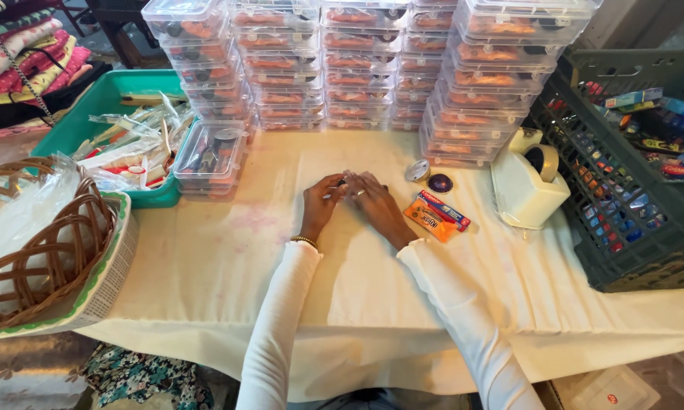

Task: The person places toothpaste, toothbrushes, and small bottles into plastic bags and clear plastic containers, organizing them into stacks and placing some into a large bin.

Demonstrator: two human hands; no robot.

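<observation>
bare cream tablecloth (228, 266) is lying open in front of and to the left of the two hands, giving free passage there. stacked clear plastic boxes (357, 68) are walling off the far side, while a white tape dispenser (526, 182), an orange packet (431, 220), two small round lids (429, 177) and a dark crate (638, 175) are crowding the right. a green tray (84, 114) and a wicker basket (46, 243) are blocking the left edge.

A white tape dispenser (526, 184) sits beside a dark crate (646, 250) of packets.
</observation>
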